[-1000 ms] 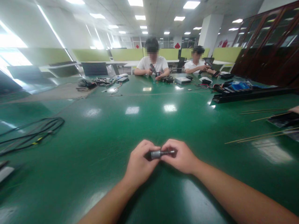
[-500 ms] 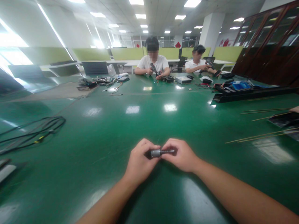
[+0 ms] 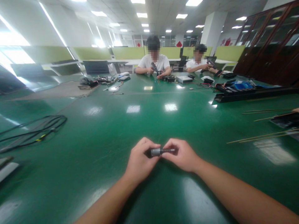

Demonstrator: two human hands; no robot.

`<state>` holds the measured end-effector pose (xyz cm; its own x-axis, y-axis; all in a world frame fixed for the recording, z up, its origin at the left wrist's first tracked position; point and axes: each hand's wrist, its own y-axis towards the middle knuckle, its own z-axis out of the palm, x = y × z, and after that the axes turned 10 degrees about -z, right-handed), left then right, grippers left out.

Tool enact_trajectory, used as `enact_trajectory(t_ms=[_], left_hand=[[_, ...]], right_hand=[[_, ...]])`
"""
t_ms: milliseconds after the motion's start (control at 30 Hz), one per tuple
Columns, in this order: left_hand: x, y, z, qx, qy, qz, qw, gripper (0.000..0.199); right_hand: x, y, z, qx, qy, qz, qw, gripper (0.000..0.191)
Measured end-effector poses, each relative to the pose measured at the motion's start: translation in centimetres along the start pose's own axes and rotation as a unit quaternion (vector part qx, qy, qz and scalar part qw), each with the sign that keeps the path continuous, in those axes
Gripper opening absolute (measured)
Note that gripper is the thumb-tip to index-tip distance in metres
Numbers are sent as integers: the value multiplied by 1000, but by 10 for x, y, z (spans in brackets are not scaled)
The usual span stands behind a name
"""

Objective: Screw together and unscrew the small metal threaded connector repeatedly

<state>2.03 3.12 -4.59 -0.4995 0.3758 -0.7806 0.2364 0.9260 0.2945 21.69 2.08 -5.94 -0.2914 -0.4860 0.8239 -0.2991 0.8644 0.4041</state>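
Note:
Between my two hands, low in the middle of the head view, is a small grey metal cylinder with a thin ribbed shaft (image 3: 156, 152). My left hand (image 3: 140, 158) is closed on the thick cylinder end, thumb and fingers on opposite sides of it. From the right, my right hand (image 3: 183, 155) pinches the part near where the shaft leaves the cylinder. The pale shaft tip points right, into the curl of my right hand. Both hands are held close together over the green table (image 3: 112, 124). My fingers hide part of the cylinder's left end.
Looped black cables (image 3: 46, 132) lie on the left. Thin brass-coloured rods (image 3: 263, 136) and a long black channel (image 3: 252, 95) lie on the right. Across the table sit two people (image 3: 154, 63) (image 3: 198, 63) with tools, among scattered parts. Another person's hand shows at the right edge.
The view has shifted very slightly. My hands keep nearly the same grip and place; the ribbing on the shaft looks a little different.

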Motion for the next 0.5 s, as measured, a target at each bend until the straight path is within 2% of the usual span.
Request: enact_trajectory(t_ms=[500], left_hand=[[1,0,-1,-3,-9,-6,1000,12]], right_hand=[[-1,0,0,-3,-1,18,1000,10]])
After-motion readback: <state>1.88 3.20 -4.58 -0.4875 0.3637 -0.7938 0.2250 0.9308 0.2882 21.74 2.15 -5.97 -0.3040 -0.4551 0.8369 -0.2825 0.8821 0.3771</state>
